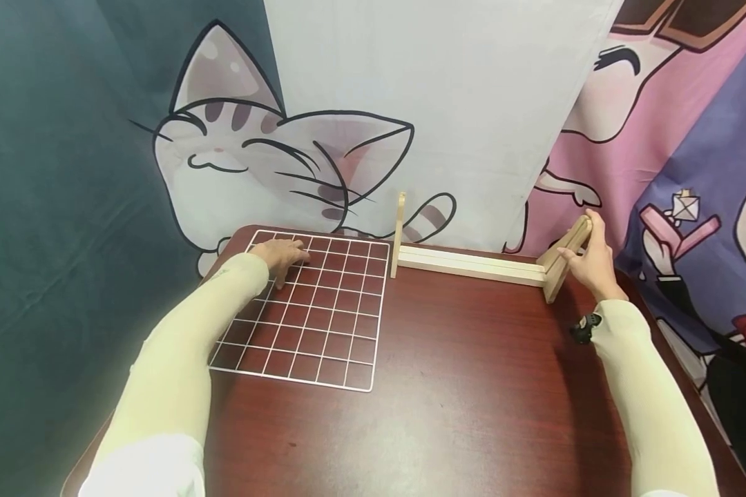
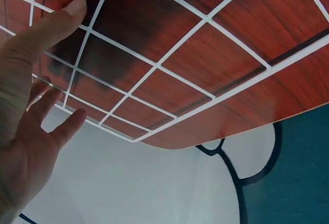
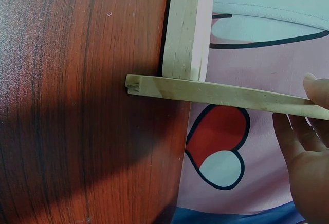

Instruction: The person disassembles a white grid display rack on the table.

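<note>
A white wire grid panel [image 1: 371, 391] lies on the left part of the table, its rear edge near the table's back. Over its far left area is my left hand [image 1: 280, 258], fingers spread and loosely bent, holding nothing. The left wrist view shows its thumb and fingertips close above the wires. At the back right stands a wooden stand [image 1: 472, 265], a long bar with an upright piece at each end. My right hand [image 1: 599, 262] pinches the upper part of the right end piece [image 3: 221, 93] between thumb and fingers.
The reddish-brown table [image 1: 454, 386] has rounded corners. Cloth backdrops with a cartoon cat [image 1: 224, 152] and other figures hang right behind and beside it. The stand's left upright [image 1: 398, 231] rises beside the grid's far right corner.
</note>
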`<state>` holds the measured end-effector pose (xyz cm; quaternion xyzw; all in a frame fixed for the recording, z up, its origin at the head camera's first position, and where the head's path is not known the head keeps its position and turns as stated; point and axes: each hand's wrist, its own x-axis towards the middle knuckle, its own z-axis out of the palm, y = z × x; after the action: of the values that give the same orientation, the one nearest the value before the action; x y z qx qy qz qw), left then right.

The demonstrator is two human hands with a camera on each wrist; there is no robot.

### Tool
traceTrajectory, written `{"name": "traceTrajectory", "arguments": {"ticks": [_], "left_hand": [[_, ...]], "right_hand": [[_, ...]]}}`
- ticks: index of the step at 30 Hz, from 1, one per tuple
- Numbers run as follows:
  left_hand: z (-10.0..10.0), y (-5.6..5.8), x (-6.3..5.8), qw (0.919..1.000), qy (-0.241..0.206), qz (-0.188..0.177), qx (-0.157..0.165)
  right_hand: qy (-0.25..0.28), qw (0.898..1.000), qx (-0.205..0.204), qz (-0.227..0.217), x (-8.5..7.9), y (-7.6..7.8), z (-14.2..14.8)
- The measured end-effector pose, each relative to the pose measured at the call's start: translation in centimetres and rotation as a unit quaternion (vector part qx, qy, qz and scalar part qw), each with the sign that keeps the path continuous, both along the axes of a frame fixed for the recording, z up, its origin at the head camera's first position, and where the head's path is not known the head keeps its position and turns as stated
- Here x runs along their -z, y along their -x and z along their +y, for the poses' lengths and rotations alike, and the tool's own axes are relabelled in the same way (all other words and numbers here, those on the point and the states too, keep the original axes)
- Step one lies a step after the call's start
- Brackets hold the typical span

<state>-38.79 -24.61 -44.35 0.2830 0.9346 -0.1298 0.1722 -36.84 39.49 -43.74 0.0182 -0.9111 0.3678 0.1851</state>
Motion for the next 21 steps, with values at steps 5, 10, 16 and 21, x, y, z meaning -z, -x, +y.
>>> {"name": "traceTrajectory", "arguments": {"ticks": [5,10,16,21], "left_hand": [[0.01,0.03,0.02,1.0,0.003,-0.005,0.008],[0.13,-0.31,-0.19,0.9998,0.005,-0.01,-0.013],[0.36,-0.75,-0.67,0.9994,-0.003,-0.014,-0.033],[0.09,-0.82,-0.77,0.9987,-0.02,-0.022,-0.04]], "right_hand": [[0.0,1.0,0.0,-0.007,0.11,-0.16,-0.25],[0.005,1.0,0.0,-0.007,0.01,-0.12,-0.29],[0.005,1.0,0.002,-0.01,-0.3,-0.26,-0.02],[0.009,1.0,0.005,-0.011,-0.41,-0.38,0.14]]}}
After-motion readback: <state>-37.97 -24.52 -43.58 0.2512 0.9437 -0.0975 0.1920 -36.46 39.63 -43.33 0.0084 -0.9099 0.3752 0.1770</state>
